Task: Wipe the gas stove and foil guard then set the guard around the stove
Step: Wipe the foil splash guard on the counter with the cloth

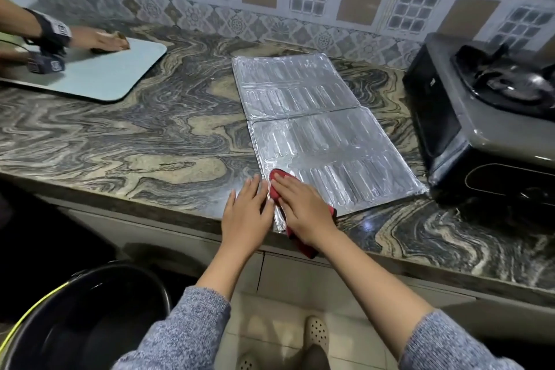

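Lower centre: left hand flat at foil guard edge; right hand flat, pressing red cloth; gentle strokes should prevent creasing.

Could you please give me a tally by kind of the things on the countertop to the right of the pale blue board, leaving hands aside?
foil guard: 1
red cloth: 1
gas stove: 1
Total: 3
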Available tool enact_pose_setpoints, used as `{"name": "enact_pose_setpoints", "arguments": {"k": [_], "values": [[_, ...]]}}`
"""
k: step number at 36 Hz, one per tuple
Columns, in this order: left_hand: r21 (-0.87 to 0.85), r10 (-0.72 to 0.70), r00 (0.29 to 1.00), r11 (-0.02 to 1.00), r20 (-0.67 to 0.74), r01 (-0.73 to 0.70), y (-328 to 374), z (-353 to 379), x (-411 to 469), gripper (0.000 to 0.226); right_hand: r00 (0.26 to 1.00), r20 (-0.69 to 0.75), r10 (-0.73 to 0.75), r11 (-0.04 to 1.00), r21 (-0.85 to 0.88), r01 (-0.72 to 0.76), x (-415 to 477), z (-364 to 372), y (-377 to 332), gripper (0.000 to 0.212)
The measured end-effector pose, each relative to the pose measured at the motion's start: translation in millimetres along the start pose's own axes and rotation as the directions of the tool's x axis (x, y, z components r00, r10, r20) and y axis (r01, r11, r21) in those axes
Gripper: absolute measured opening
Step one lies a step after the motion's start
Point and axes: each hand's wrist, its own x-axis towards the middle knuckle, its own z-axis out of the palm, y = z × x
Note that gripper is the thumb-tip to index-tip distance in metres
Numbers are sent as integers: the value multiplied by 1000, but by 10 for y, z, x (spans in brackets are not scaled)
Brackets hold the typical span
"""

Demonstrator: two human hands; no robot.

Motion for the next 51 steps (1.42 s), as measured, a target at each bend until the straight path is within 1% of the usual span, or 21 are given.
{"name": "enact_pose_setpoints", "arguments": {"k": [2, 6, 8, 14, 20, 22, 24, 26, 28, 30, 32, 34, 38, 44, 51], "values": [[-10, -2, 1000, 1000, -11, 2, 4, 6, -4, 51, 1000, 14, -23, 1000, -1, 23, -102, -29, 42, 59], [-35, -18, 999, 999, -38, 16, 28, 13, -17, 53, 994, 51, -99, 995, -10, 100, -264, -166, 302, 49], [-49, -31, 998, 998, -54, 28, 43, 19, -13, 54, 995, 48, -91, 996, -10, 91, -302, -262, 503, 47], [-33, -44, 995, 999, -91, 41, 52, 75, -11, 55, 991, -33, 132, 991, 7, -132, -256, -541, 1067, 43], [30, -29, 994, 999, -108, 32, 37, 123, -25, 61, 942, -34, 334, 938, -81, -336, -128, -832, 1472, 43], [37, -24, 992, 999, -122, 28, 39, 137, -30, 61, 905, -97, 414, 901, -97, -423, -147, -900, 1574, 44], [38, -21, 990, 999, -139, 26, 39, 144, -32, 60, 850, -183, 494, 848, -115, -518, -178, -899, 1584, 46], [44, -11, 988, 999, -155, 18, 41, 154, -33, 60, 782, -271, 561, 789, -108, -604, -217, -821, 1496, 48], [37, -8, 985, 999, -171, 14, 34, 157, -33, 61, 704, -345, 621, 733, -64, -678, -251, -702, 1354, 48], [17, -8, 983, 1000, -186, 12, 41, 161, -34, 62, 627, -391, 674, 677, -14, -736, -281, -607, 1228, 49], [20, -4, 982, 1000, -187, 8, 45, 168, -38, 59, 588, -409, 697, 648, 8, -762, -289, -526, 1113, 49], [26, 2, 982, 1000, -187, 3, 39, 171, -38, 57, 582, -411, 702, 647, 25, -762, -261, -463, 983, 49], [44, 16, 986, 999, -168, -9, 23, 150, -41, 61, 595, -407, 693, 661, 30, -749, -196, -352, 754, 49], [25, 35, 997, 999, -66, -33, -20, 59, -19, 48, 623, -384, 681, 683, 28, -730, -132, -224, 499, 49], [17, 33, 999, 999, -27, -32, -44, 23, -16, 47, 648, -363, 670, 707, 44, -706, -27, -80, 195, 50]]}}
